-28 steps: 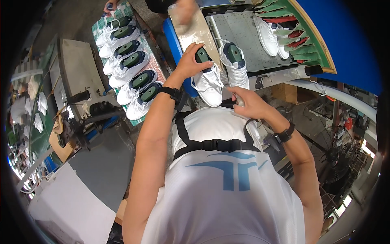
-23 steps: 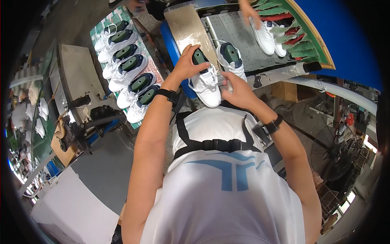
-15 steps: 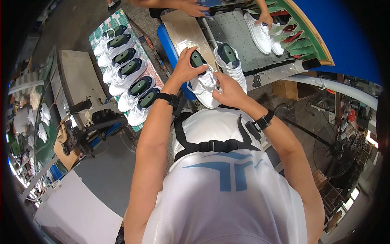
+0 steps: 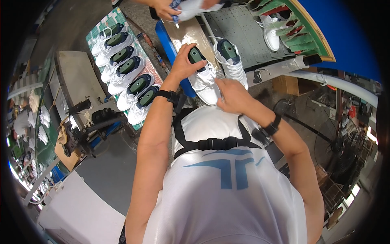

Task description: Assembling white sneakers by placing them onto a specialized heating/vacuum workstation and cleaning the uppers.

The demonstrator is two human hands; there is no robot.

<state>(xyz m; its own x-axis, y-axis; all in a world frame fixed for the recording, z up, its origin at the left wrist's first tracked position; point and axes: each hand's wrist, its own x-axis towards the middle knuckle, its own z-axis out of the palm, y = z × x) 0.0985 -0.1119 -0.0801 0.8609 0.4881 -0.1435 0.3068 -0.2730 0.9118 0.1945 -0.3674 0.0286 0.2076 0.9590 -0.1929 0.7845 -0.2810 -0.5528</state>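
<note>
My left hand (image 4: 183,65) wraps round the heel end of a white sneaker (image 4: 208,94), thumb and fingers either side of the dark green shoe last (image 4: 197,57) inside it. Beside that sneaker's laces is my right hand (image 4: 235,95), its fingers curled closed. Whether a lace is pinched in them is hidden. A second white sneaker (image 4: 235,72), also with a green last in it, stands just to the right, with a loop of lace rising from its collar. Both shoes point toward me at the near end of a brown, film-covered board (image 4: 185,34).
Several white sneakers with green lasts line a green-and-red rack (image 4: 94,34) at left. Across the board, a co-worker's hands (image 4: 164,9) hold a white shoe (image 4: 189,10) and a blue patterned cloth. One sneaker (image 4: 271,34) lies on the perforated conveyor (image 4: 231,26) by a green-fringed opening.
My right hand has drawn slightly down and away from the laces. The co-worker has lifted a shoe off the conveyor and moved it left. The other shoe there now lies nearer the fringe.
</note>
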